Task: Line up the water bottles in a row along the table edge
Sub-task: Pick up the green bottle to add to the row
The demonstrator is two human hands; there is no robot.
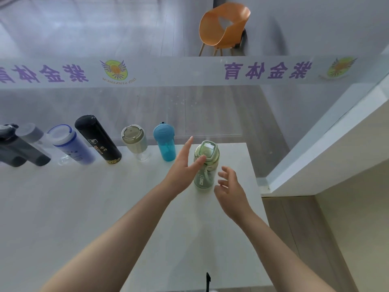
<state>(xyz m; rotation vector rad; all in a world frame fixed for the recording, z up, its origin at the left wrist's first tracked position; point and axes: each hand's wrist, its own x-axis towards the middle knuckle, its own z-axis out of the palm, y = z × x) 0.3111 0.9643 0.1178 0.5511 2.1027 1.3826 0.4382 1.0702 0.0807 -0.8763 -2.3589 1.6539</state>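
I see the white table with a row of bottles standing along its far edge, against the glass wall. From left to right the row holds a dark grey bottle, a clear bottle with a grey cap, a blue-tinted bottle with a white lid, a black flask, a clear cup with a beige lid and a teal bottle. All stand upright and apart from one another.

The green bottle stands upright near the right end of the table, nearer to me than the row and to the right of the teal bottle.

My left hand is released, fingers extended, with the thumb tip touching the green bottle just below its lid. My right hand is also released, fingers loosely curled, just beside the right side of the green bottle; I cannot tell whether it touches. Neither hand grasps the bottle.

An orange chair stands beyond the glass.
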